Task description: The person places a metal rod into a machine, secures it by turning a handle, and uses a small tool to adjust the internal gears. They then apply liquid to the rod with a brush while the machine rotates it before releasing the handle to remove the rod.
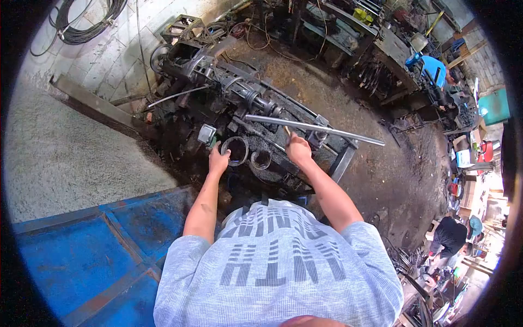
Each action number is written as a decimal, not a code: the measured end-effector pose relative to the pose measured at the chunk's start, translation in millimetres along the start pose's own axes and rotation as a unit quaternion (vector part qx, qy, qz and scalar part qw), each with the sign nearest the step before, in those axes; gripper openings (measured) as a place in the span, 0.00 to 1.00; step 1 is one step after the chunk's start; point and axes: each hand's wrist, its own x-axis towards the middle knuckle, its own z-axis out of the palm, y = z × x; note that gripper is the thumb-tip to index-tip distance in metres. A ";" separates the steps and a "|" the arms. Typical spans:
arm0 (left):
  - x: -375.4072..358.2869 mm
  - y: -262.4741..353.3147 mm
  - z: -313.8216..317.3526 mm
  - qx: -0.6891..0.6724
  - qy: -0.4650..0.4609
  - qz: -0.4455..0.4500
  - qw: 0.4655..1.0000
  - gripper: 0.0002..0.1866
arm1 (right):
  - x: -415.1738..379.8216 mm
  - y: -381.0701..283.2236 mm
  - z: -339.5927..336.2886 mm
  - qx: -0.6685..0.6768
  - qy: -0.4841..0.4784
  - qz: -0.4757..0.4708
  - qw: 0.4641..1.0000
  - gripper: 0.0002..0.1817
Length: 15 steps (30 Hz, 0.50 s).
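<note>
Your left hand (218, 161) rests its fingers against the rim of a dark metal ring (235, 150) that lies flat on the oily machine frame (261, 117); whether they actually pinch the rim you cannot tell. Likely you touch it there to steady it. A second, smaller ring (261, 159) lies just beside it to the right. Your right hand (298, 148) is clenched around a short wooden-looking handle (287, 131), just below the long steel rod (313, 127). That rod lies across the frame, its long axis running from upper left to lower right, its free end overhanging the dirt floor (392, 180).
</note>
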 end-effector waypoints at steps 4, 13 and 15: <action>-5.8 14.0 -1.1 0.004 -0.009 -0.022 1.000 0.32 | -6.6 -6.0 -14.9 0.019 0.019 -0.009 1.000 0.14; -4.3 -5.8 4.9 -0.017 -0.031 0.021 0.999 0.30 | -14.0 4.6 -6.6 0.052 0.063 -0.053 0.995 0.14; 0.1 -18.3 9.7 -0.023 -0.029 0.029 0.999 0.30 | -5.6 9.4 -2.9 0.044 -0.003 -0.031 0.999 0.14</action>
